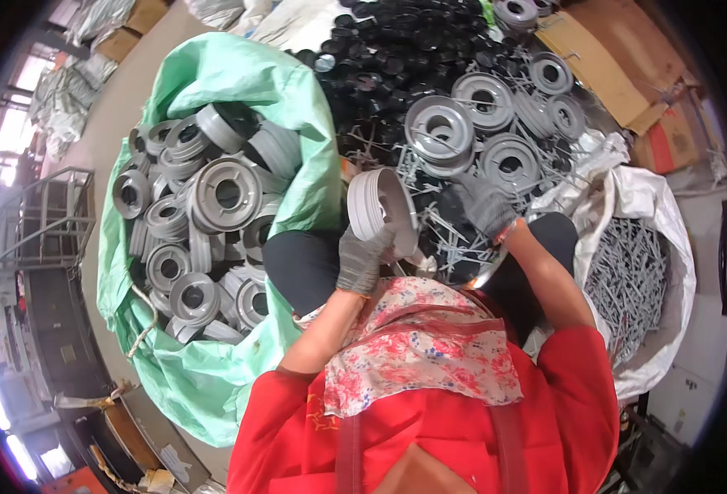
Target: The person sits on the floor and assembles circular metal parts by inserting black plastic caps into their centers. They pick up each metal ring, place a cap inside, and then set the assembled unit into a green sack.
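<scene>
My left hand (365,259), in a grey knitted glove, grips the lower rim of a grey ribbed plastic ring (368,203). The ring is tipped on its side above my lap, beside the green sack. My right hand (484,206), gloved too, is over a loose heap of thin grey plastic sticks (450,239). Its fingers blend into the dark pile, so their pose and anything in them are unclear. Just beyond it are several grey flanged plastic rings, among them a flat one (509,163) and a stacked one (439,134).
A green woven sack (298,99) full of grey rings (225,194) stands at my left. On my right a white sack (672,272) holds many grey sticks (627,284). Black round caps (413,49) are heaped ahead. Cardboard boxes (598,70) stand at the far right.
</scene>
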{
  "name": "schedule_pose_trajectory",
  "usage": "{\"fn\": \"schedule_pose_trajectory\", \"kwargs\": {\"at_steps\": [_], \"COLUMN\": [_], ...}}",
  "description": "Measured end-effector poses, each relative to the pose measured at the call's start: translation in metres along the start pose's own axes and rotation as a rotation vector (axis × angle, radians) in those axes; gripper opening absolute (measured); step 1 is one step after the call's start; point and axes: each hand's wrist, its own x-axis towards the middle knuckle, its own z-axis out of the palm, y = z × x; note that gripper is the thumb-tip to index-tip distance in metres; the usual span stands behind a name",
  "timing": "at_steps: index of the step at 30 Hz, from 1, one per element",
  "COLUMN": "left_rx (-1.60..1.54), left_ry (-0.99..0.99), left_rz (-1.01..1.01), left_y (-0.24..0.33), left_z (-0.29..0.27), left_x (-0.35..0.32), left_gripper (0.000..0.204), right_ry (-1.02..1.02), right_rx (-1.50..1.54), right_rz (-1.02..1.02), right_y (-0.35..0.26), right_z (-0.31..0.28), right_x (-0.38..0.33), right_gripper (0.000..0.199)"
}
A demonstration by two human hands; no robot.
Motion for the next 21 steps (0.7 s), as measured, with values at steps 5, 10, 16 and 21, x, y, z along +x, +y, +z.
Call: {"fn": "schedule_pose_trajectory", "kwargs": {"at_steps": [5,10,16,21], "left_rx": [-0.626,-0.331,-0.398,-0.290], "left_ry": [-0.158,-0.219,-0.301,-0.297], "left_rz": [-0.317,-0.134,-0.237,-0.143], "left_y": [0.033,0.028,0.034,0.042], "left_z": [0.028,0.009,0.002,0.007], "left_x": [-0.018,-0.015,-0.014,-0.014], "left_gripper": [0.040,0.058,0.067,0.061], "right_ry": [-0.005,-0.223,-0.301,-0.144], "right_rx": [0.044,-0.030,-0.113,0.245], "right_rz": [-0.254,-0.159,-0.461,-0.301], "right_y": [-0.057,-0.095,-0.098,-0.098], "right_z": [-0.008,-0.024,-0.034,-0.030], "right_x": [0.007,0.000,0.000,0.001], "right_gripper": [0.038,0.076,0.070,0.062]}}
